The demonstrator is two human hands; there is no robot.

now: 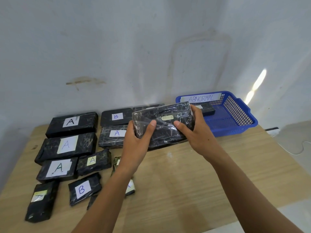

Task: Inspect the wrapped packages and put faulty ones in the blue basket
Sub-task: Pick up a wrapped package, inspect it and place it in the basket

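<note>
- Black wrapped package (164, 124) held above the wooden table (193, 174), tilted toward the camera; small label faint, unreadable.
- Left hand (137, 140) and right hand (196, 132) each clamp one end, thumbs on top.
- Advice: turn it slowly, check film and label before deciding.
- Blue basket (235, 115) just right, one package inside.

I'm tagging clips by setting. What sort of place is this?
Probably a makeshift sorting or quality-check station: a wooden table against a stained white wall, black wrapped packages labelled A and B, and a blue basket marked ABNORMAL.
</note>
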